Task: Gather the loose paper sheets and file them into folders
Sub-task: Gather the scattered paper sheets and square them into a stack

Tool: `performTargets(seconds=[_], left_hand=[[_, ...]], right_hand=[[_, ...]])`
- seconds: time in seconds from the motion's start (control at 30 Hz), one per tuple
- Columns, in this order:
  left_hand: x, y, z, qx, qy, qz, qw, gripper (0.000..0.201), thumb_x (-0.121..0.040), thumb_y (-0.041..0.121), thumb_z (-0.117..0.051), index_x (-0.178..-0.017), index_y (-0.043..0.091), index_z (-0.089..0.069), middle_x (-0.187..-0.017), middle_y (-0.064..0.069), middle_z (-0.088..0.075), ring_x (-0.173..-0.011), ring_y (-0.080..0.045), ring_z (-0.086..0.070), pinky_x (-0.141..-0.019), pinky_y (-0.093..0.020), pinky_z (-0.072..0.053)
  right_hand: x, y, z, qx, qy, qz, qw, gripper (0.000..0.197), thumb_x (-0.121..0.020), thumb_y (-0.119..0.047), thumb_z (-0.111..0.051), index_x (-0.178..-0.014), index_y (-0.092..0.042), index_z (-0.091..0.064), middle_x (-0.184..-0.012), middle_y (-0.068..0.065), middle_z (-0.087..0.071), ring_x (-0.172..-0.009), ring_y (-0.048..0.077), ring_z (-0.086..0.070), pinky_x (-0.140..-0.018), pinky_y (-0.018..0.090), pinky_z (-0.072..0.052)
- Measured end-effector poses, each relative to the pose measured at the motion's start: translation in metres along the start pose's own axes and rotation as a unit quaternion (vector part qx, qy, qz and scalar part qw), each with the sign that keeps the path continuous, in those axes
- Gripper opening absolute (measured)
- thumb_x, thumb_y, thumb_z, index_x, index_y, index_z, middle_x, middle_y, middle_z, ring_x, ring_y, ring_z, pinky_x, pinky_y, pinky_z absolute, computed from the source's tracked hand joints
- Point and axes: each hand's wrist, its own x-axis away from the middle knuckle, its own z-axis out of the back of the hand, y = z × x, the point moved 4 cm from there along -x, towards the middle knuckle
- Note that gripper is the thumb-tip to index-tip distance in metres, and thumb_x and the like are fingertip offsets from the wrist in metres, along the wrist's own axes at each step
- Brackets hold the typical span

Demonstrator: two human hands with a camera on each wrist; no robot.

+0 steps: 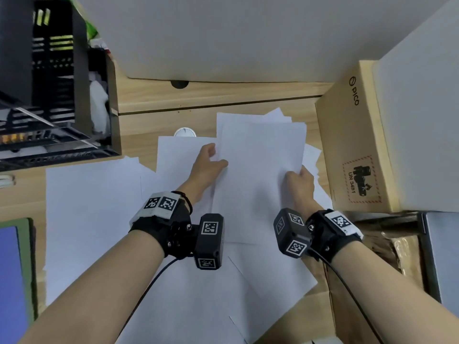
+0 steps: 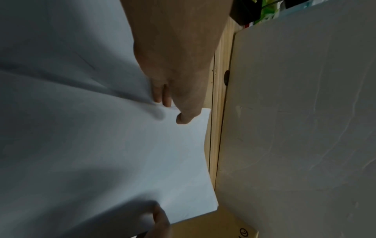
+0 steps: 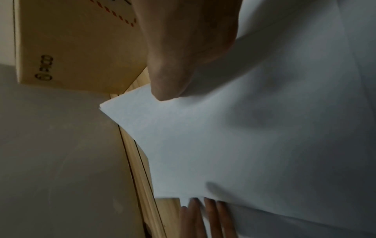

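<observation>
"PICO" and "UN 3481" are printed on the one cardboard box [image 1: 352, 145] at the right of the wooden desk [image 1: 173, 100]. A stack of white sheets [image 1: 260, 170] is held above the desk centre, w/ more loose sheets [image 1: 94, 207] spread beneath; the count can't be told, perhaps a dozen. The stack's left edge is pinched by the left hand [image 1: 207, 165], thumb on top, fingers under. The right edge is pinched likewise by the right hand [image 1: 298, 181].

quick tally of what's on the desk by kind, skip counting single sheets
hands: 2, left hand and right hand, each gripping the paper stack
paper stack: 1
cardboard box: 1
black file rack: 1
round silver disc: 1
total: 6
</observation>
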Motion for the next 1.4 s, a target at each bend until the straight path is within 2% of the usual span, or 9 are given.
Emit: performTargets(seconds=[0.17,0.3,0.4,0.5,0.6,0.73,0.93,1.17,1.4], left_hand=[[-0.008,-0.006,-0.006,0.055,0.003,0.024,0.998,0.064,-0.087,0.013,-0.068,-0.141,0.015,-0.033,-0.126,0.001,-0.054,-0.105,-0.017,-0.057,-0.071,-0.023,-0.046],[-0.010,-0.016,-0.003,0.052,0.014,-0.008,0.999,0.042,-0.091,0.009,-0.062,-0.131,0.018,-0.050,-0.121,0.000,-0.062,-0.108,-0.019,-0.060,-0.078,-0.025,-0.051],[-0.009,-0.018,0.007,0.043,0.033,-0.034,0.998,0.036,-0.093,0.011,-0.056,-0.125,0.024,-0.055,-0.116,0.005,-0.065,-0.106,-0.016,-0.062,-0.090,-0.032,-0.051],[-0.009,-0.021,0.023,0.036,0.065,-0.025,0.997,0.035,-0.088,0.007,-0.054,-0.117,0.025,-0.061,-0.107,0.008,-0.067,-0.103,-0.019,-0.064,-0.092,-0.037,-0.052],[-0.007,-0.024,0.035,0.054,0.062,-0.006,0.997,0.035,-0.085,0.003,-0.055,-0.108,0.027,-0.065,-0.108,0.004,-0.070,-0.101,-0.022,-0.065,-0.094,-0.044,-0.052],[0.002,-0.025,0.044,0.027,0.013,-0.013,0.999,0.037,-0.086,0.001,-0.055,-0.113,0.025,-0.063,-0.109,0.006,-0.069,-0.098,-0.018,-0.067,-0.090,-0.037,-0.054],[0.010,-0.023,0.071,0.033,0.050,-0.034,0.998,0.029,-0.089,0.003,-0.056,-0.104,0.027,-0.064,-0.104,0.005,-0.070,-0.091,-0.015,-0.068,-0.079,-0.030,-0.056],[0.009,-0.022,0.062,0.028,0.036,-0.010,0.999,0.027,-0.090,0.008,-0.057,-0.115,0.017,-0.064,-0.113,-0.004,-0.070,-0.103,-0.026,-0.067,-0.093,-0.043,-0.053],[0.019,-0.029,0.042,0.004,0.010,0.004,1.000,0.028,-0.089,0.012,-0.060,-0.117,0.018,-0.059,-0.115,-0.002,-0.067,-0.102,-0.023,-0.065,-0.093,-0.041,-0.052]], right_hand=[[-0.001,-0.004,-0.015,-0.018,-0.077,0.014,0.997,0.032,-0.077,-0.013,-0.045,-0.100,-0.022,-0.065,-0.088,-0.004,-0.065,-0.078,0.020,-0.059,-0.068,0.030,-0.047],[-0.004,-0.004,-0.016,-0.027,-0.099,0.029,0.994,0.027,-0.076,-0.011,-0.046,-0.093,-0.022,-0.064,-0.086,-0.003,-0.067,-0.081,0.025,-0.064,-0.071,0.037,-0.052],[-0.008,0.000,-0.009,-0.022,-0.059,0.052,0.997,0.040,-0.082,-0.007,-0.044,-0.117,-0.020,-0.059,-0.116,-0.002,-0.062,-0.107,0.023,-0.060,-0.090,0.039,-0.051],[-0.012,0.006,-0.003,0.020,-0.017,0.035,0.999,0.056,-0.088,-0.010,-0.040,-0.142,-0.020,-0.043,-0.153,0.001,-0.035,-0.141,0.020,-0.033,-0.115,0.045,-0.031],[-0.008,-0.001,-0.013,0.037,-0.062,0.032,0.997,0.068,-0.083,-0.030,-0.041,-0.150,-0.025,-0.029,-0.160,-0.006,-0.020,-0.148,0.016,-0.016,-0.118,0.048,-0.021],[-0.006,-0.026,-0.030,0.004,-0.108,0.047,0.993,0.068,-0.086,-0.038,-0.041,-0.152,-0.029,-0.025,-0.158,-0.009,-0.025,-0.145,0.014,-0.022,-0.119,0.045,-0.021],[0.000,-0.042,-0.045,-0.098,-0.164,0.048,0.980,0.052,-0.099,-0.019,-0.044,-0.149,-0.027,-0.032,-0.152,-0.010,-0.033,-0.132,0.009,-0.039,-0.102,0.027,-0.034],[-0.004,0.011,0.010,-0.029,0.052,-0.012,0.998,0.056,-0.091,-0.013,-0.045,-0.146,-0.015,-0.034,-0.144,0.006,-0.042,-0.125,0.025,-0.047,-0.104,0.039,-0.041],[0.004,0.024,-0.009,-0.081,-0.030,-0.044,0.995,0.046,-0.089,-0.010,-0.046,-0.134,-0.017,-0.045,-0.114,0.001,-0.050,-0.085,0.017,-0.050,-0.071,0.031,-0.041]])
